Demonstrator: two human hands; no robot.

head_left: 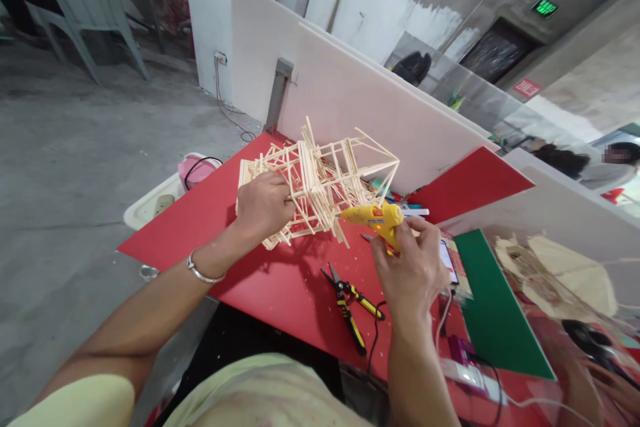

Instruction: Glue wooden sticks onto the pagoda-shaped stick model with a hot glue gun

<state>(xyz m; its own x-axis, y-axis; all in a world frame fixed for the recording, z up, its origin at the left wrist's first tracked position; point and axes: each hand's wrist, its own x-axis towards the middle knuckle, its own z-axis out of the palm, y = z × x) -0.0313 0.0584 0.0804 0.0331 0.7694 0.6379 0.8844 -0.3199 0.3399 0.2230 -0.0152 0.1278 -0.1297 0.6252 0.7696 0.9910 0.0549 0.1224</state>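
A tower-like model made of thin wooden sticks (311, 170) lies tilted on its side above the red table, its pointed end toward the right. My left hand (266, 207) is closed around its left part, the fingertips partly hidden among the sticks. In my right hand (413, 257) is a yellow hot glue gun (375, 217), with a white glue stick poking out of its back. The gun's nozzle points left, at or very near the lower sticks of the model; I cannot tell whether it touches.
Yellow-and-black pliers (350, 300) lie spread on the red table (285, 287). A phone (449, 261), a green board (500, 310) and a power strip (465, 373) are at the right. A white partition (340, 87) stands behind. Another person's hands (575, 373) show at lower right.
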